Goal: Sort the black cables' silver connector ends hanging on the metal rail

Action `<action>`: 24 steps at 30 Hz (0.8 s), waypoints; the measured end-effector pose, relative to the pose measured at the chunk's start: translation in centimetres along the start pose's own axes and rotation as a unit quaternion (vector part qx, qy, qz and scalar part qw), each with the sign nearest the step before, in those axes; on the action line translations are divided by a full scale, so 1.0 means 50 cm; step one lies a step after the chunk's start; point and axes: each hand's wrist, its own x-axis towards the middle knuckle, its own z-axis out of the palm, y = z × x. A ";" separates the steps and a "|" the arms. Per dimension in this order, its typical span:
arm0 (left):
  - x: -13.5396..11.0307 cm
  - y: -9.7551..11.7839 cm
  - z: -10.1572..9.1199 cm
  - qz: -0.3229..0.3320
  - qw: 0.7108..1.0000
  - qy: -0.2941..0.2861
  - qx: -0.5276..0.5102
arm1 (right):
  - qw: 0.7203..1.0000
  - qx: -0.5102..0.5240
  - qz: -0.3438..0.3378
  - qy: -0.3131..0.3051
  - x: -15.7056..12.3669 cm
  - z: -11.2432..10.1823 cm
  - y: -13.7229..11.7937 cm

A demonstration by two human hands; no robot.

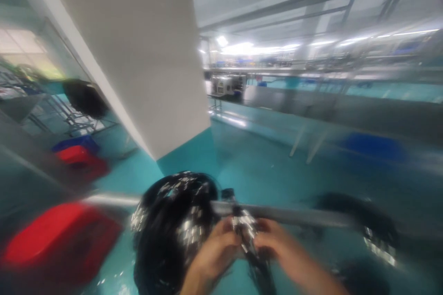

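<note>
The picture is heavily blurred. My left hand [216,251] and my right hand [277,246] meet at the bottom centre, both closed around a small black and silver part [244,230] with a dark cable hanging below it. Just left of my hands sits a large black bundle [173,226] with shiny silver pieces. A grey metal rail [294,215] runs across behind my hands.
A wide white pillar [145,55] rises from the teal floor [249,156]. Red bins [58,239] and a blue bin [74,143] stand at the left. Long metal benches [328,110] stretch across the right, with another black bundle [367,226] at the lower right.
</note>
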 end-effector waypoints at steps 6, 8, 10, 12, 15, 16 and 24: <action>-0.008 0.009 0.009 0.015 0.996 0.027 0.080 | 0.996 -0.084 -0.002 0.022 0.021 -0.002 -0.004; -0.013 0.013 0.013 0.013 0.994 0.037 0.103 | 0.993 -0.116 0.011 0.013 0.028 -0.003 -0.002; -0.017 0.015 0.013 0.011 0.992 0.047 0.119 | 0.990 -0.139 0.022 0.013 0.032 -0.004 0.001; -0.019 0.013 0.011 0.017 0.989 0.057 0.132 | 0.985 -0.167 0.028 0.034 0.031 -0.007 0.004; -0.016 0.006 0.006 0.029 0.987 0.075 0.142 | 0.978 -0.198 0.009 0.058 0.024 -0.009 0.005; -0.015 0.003 0.005 0.032 0.987 0.077 0.140 | 0.978 -0.199 0.004 0.064 0.021 -0.009 0.004; -0.018 -0.003 -0.009 0.023 0.997 0.048 0.051 | 0.994 -0.093 0.008 0.057 0.010 -0.009 -0.001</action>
